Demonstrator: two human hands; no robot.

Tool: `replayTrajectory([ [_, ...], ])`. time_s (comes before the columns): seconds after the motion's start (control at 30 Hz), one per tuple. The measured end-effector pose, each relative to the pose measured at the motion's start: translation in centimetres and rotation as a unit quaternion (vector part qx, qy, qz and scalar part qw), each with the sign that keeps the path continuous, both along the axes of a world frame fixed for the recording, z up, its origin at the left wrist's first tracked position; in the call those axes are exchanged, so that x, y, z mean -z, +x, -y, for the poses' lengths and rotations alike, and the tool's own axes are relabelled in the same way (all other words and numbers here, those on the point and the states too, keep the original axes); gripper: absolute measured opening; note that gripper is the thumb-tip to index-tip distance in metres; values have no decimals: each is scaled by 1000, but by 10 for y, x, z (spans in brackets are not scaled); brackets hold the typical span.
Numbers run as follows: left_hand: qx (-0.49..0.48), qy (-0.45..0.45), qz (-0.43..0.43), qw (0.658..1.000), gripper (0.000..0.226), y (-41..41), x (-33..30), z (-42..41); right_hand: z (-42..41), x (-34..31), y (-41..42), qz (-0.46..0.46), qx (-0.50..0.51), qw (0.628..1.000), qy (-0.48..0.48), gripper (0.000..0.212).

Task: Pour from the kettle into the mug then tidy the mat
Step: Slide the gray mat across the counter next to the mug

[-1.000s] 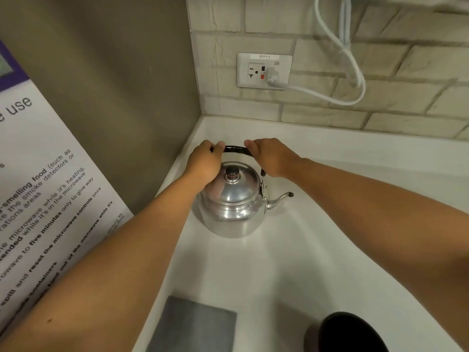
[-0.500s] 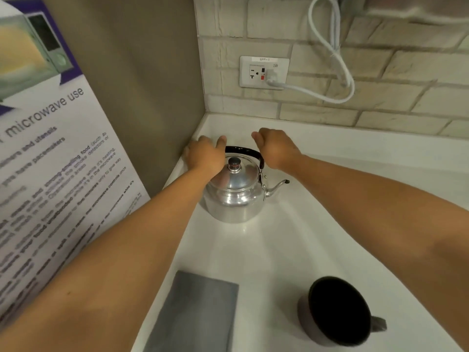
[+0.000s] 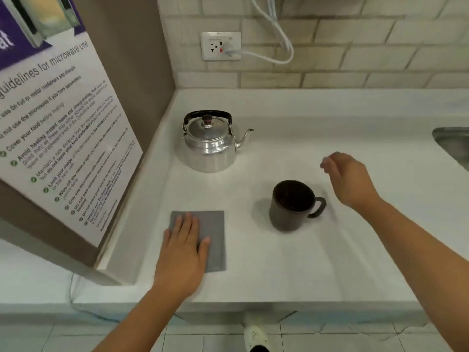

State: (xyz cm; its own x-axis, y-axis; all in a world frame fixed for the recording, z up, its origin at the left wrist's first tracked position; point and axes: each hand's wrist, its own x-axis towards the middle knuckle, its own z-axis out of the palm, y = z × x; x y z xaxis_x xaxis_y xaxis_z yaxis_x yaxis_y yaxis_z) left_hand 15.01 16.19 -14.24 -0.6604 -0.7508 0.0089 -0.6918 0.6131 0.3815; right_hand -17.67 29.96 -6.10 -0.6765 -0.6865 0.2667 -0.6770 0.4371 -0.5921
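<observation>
On the white bench (image 3: 291, 262), near the back-left corner, kettle (image 3: 209, 146) stands upright. Polished metal, lid on with dark knob, black handle raised over the top, spout pointing right. Nothing touching it.

Mug (image 3: 291, 205): dark, upright, in front of and to the right of the kettle, well apart from it. Handle faces right. Interior dark; contents not readable from this angle, possibly empty.

Mat (image 3: 214, 240): flat grey rectangle, near the front-left of the bench, left of the mug and apart from it, lying square to the bench edge.

Left hand (image 3: 184, 250): palm down, fingers straight and together, pressed flat on the left part of the mat, thumb spread to the right. Released, not gripping anything.

Right hand (image 3: 347, 179): in the air, right of and slightly behind the mug, near its handle but not touching. Fingers loosely curled downward, holding nothing. Some motion blur on the fingertips.

Surroundings: brick-tile wall behind, wall socket (image 3: 220, 45) with a white cable (image 3: 276, 44) plugged in and looping up. Brown side panel on the left carries a poster (image 3: 58, 118) headed with guidelines for microwave use. Edge of a steel sink (image 3: 454, 146) at far right. Tiled floor below the bench front, a shoe (image 3: 255, 335) visible there.
</observation>
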Motion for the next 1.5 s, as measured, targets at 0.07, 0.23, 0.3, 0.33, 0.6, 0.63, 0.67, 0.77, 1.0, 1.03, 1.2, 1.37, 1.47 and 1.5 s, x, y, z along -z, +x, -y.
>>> replayTrajectory([
  [0.07, 22, -27, 55, 998, 60, 0, 9, -8, -46, 38, 16, 27, 44, 998, 37, 30],
  [0.23, 104, -28, 95, 990, 57, -43, 13, -9, -78, 82, 56, -22, -23, 983, 183, 46],
  [0.3, 137, -15, 107, 985, 58, -75, 11, -2, -73, 83, 62, -30, -38, 972, 229, 53],
  [0.33, 136, -11, 114, 984, 58, -91, 10, 4, -72, 83, 63, -33, -41, 969, 241, 55],
  [0.6, 152, -44, 119, 980, 58, -133, 10, 22, -73, 84, 57, -34, -75, 962, 261, 57],
  [0.63, 132, -36, 111, 984, 58, -128, 10, 29, -73, 84, 56, -34, -80, 961, 261, 57],
  [0.67, 101, -26, 111, 988, 59, -124, 10, 33, -74, 85, 55, -34, -85, 961, 262, 58],
  [0.77, 109, -24, 124, 986, 58, -125, 10, 27, -75, 88, 54, -36, -99, 959, 263, 58],
  [1.0, -30, 8, 146, 989, 60, -85, 0, -4, -76, 87, 52, -24, -102, 963, 249, 57],
  [1.03, -31, 8, 142, 989, 60, -79, 1, -24, -76, 87, 51, -23, -104, 963, 248, 57],
  [1.2, 39, -12, 96, 994, 58, -65, 2, -144, -87, 83, 43, -11, -147, 960, 237, 56],
  [1.37, 146, -33, 76, 986, 55, -109, 2, -209, -120, 72, 31, 62, -162, 967, 186, 51],
  [1.47, 160, 2, 66, 985, 55, -147, -2, -208, -134, 63, 36, 91, -108, 986, 85, 43],
  [1.5, 165, 29, 55, 984, 56, -159, -5, -203, -137, 59, 41, 86, -99, 990, 46, 39],
])
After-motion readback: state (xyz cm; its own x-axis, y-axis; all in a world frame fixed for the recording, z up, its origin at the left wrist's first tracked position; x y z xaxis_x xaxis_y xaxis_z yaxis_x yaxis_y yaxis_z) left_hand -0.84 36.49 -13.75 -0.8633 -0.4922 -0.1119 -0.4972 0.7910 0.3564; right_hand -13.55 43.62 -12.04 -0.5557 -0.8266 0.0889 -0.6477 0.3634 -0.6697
